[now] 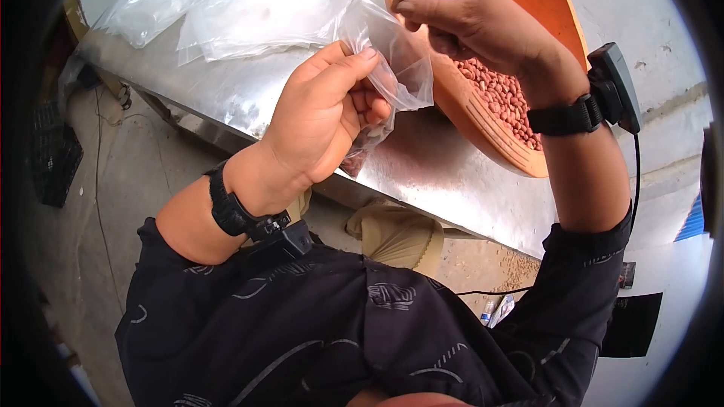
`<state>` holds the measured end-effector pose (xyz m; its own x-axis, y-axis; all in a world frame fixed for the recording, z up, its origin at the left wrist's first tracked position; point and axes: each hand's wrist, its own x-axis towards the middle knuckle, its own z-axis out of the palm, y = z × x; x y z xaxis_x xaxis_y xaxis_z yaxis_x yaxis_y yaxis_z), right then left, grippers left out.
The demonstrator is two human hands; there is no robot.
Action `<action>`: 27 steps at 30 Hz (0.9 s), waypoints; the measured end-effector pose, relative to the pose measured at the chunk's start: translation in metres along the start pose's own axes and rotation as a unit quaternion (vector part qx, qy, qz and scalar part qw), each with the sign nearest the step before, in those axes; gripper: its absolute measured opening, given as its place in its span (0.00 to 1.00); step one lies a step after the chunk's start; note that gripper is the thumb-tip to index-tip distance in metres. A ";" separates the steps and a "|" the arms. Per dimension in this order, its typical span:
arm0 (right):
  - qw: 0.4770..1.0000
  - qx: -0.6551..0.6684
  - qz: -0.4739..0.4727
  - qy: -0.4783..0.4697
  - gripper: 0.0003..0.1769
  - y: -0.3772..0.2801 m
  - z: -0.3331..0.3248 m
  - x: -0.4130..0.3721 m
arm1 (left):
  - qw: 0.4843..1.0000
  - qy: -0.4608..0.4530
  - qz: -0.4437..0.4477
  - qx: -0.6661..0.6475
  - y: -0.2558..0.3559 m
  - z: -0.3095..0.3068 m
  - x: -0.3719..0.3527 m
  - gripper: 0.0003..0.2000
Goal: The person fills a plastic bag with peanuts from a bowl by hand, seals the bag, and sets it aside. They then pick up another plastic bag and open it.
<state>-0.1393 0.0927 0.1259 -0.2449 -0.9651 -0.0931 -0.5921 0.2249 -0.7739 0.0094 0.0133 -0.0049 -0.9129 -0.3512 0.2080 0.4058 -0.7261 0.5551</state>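
Observation:
My left hand point(320, 109) pinches the edge of a clear plastic bag point(403, 68) between thumb and fingers. Some reddish nuts point(353, 162) show low in the bag, below that hand. To the right, my right hand point(460, 15) is raised over the near side of an orange basin point(490, 143), its fingers curled together. A small pale piece shows at its fingertips, too small to name. Reddish nuts point(501, 102) lie inside the basin, partly hidden by my right hand and forearm.
Stacks of clear plastic bags point(256, 15) lie on the metal table point(467, 196), left of the basin. A black crate point(56, 154) stands on the floor at the far left. A cable point(494, 291) runs past my right sleeve. Small pieces lie scattered on the floor beyond the table edge.

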 end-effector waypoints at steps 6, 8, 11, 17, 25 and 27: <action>0.997 -0.060 0.030 0.021 0.13 -0.001 0.039 0.007 | 1.000 -0.007 0.008 0.004 0.001 0.000 -0.002 0.06; 0.993 -0.115 0.027 -0.009 0.15 0.000 0.035 0.008 | 1.000 -0.007 0.011 0.004 0.002 0.001 -0.003 0.06; 0.993 -0.111 0.030 -0.028 0.14 -0.001 0.032 0.004 | 1.000 0.005 0.012 0.005 0.002 0.002 -0.004 0.06; 0.998 -0.065 0.018 0.000 0.12 -0.009 0.006 -0.005 | 1.000 0.016 0.003 0.006 0.001 0.003 -0.002 0.07; 0.926 -0.259 0.244 0.123 0.15 0.082 -0.123 -0.028 | 1.000 0.015 -0.001 -0.019 0.002 0.007 -0.005 0.09; 0.874 -0.332 0.336 0.113 0.19 0.096 -0.139 -0.043 | 1.000 -0.007 0.000 -0.029 0.000 0.002 -0.005 0.10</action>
<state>-0.2925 0.1747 0.1424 -0.8097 -0.5507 -0.2026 -0.5528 0.8317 -0.0516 0.0137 0.0159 -0.0040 -0.9131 -0.3430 0.2205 0.4077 -0.7593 0.5072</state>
